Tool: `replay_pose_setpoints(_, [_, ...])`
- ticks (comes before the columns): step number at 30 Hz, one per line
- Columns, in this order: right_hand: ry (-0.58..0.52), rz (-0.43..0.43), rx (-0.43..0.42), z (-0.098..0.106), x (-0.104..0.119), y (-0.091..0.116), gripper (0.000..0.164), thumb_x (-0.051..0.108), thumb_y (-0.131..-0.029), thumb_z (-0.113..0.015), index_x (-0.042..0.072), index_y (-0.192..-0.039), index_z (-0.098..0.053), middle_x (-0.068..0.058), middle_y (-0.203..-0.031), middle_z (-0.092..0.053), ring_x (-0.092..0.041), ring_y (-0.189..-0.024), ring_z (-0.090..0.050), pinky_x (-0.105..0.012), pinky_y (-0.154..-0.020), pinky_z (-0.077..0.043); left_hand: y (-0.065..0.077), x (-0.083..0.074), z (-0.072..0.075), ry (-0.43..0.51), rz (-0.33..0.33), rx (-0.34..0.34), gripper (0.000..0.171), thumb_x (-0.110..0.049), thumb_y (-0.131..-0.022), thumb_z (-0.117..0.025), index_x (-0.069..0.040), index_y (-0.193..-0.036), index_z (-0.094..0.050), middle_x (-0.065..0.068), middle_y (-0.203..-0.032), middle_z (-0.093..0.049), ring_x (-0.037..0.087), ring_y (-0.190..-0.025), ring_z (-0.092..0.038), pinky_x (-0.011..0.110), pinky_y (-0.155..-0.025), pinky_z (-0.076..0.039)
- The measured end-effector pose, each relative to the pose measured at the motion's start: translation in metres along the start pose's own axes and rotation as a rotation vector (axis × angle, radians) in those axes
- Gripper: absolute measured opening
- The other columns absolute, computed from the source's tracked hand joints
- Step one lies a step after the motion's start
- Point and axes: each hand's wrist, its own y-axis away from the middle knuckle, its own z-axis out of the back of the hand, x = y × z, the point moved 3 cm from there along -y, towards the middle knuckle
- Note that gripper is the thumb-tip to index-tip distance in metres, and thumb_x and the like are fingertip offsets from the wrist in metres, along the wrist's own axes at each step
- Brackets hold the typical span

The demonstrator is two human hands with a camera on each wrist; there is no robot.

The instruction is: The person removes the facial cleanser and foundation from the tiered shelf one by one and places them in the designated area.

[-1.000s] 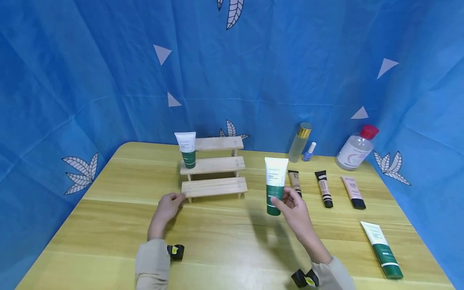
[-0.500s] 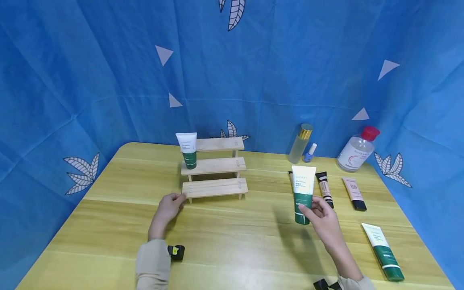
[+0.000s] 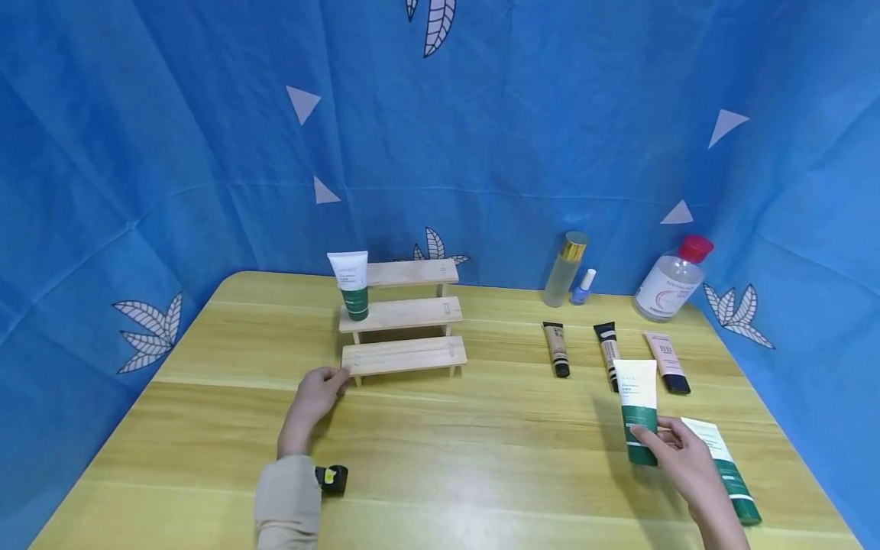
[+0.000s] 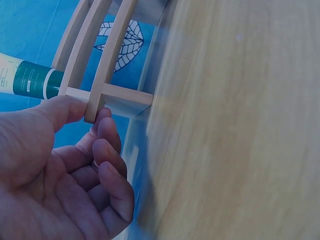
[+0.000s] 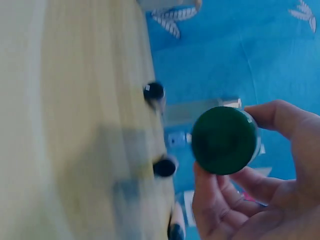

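My left hand (image 3: 315, 400) pinches the left end of the lowest step of a three-tier wooden display stand (image 3: 404, 355) between thumb and index finger, as the left wrist view (image 4: 105, 107) shows close up. A white and green squeeze tube (image 3: 354, 284) stands upright on the stand's middle step, at its left end. Over the right part of the table, my right hand (image 3: 690, 462) grips a similar squeeze tube (image 3: 638, 389), cap down, above its shadow. The right wrist view looks straight at that tube's green cap (image 5: 225, 141). Another such tube (image 3: 730, 477) lies behind this hand, partly covered.
Small tubes lie on the right: a beige one (image 3: 556, 349), a black-striped one (image 3: 608, 347) partly hidden, and a pink BB tube (image 3: 667, 362). Behind them stand a gold-capped bottle (image 3: 564, 271), a nail polish bottle (image 3: 583, 287) and a red-capped bottle (image 3: 670, 283). Blue cloth (image 3: 440, 137) encloses the table.
My right hand has carried the held tube rightward and nearer to me, from beside the stand to next to the lying tube. The left hand has kept its place on the stand.
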Motion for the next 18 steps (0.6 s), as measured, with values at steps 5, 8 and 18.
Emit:
replay_pose_setpoints(5, [0.058,-0.091,0.073,0.002,-0.022,-0.004,0.095,0.064,-0.082,-0.058,-0.011,-0.134,-0.033,-0.030,-0.114,-0.048,-0.037,-0.100,-0.048,-0.040,-0.074,-0.044,0.000,0.001,-0.001,0.006,0.003,-0.002,0.036,-0.030,-0.101,-0.045,0.000,-0.086,-0.059,0.005,-0.076,-0.054,0.013,-0.059,-0.036,0.030,-0.057,-0.032])
replay_pose_setpoints(8, [0.085,-0.120,0.115,0.001,-0.032,-0.005,0.100,0.067,-0.081,-0.058,-0.012,-0.135,-0.032,-0.034,-0.119,-0.044,-0.038,-0.101,-0.048,-0.044,-0.077,-0.045,0.000,0.001,-0.001,0.004,0.001,-0.004,0.036,-0.030,-0.100,-0.045,0.000,-0.086,-0.059,0.005,-0.076,-0.054,0.014,-0.060,-0.037,0.030,-0.057,-0.032])
replay_pose_setpoints(18, [0.169,-0.175,0.190,-0.004,-0.047,-0.001,0.108,0.074,-0.079,-0.052,-0.016,-0.132,-0.030,-0.039,-0.128,-0.033,-0.048,-0.112,-0.040,-0.056,-0.091,-0.039,0.000,0.001,-0.002,-0.013,-0.014,-0.005,0.036,-0.029,-0.101,-0.044,0.001,-0.088,-0.060,0.008,-0.081,-0.057,0.015,-0.063,-0.038,0.030,-0.059,-0.032])
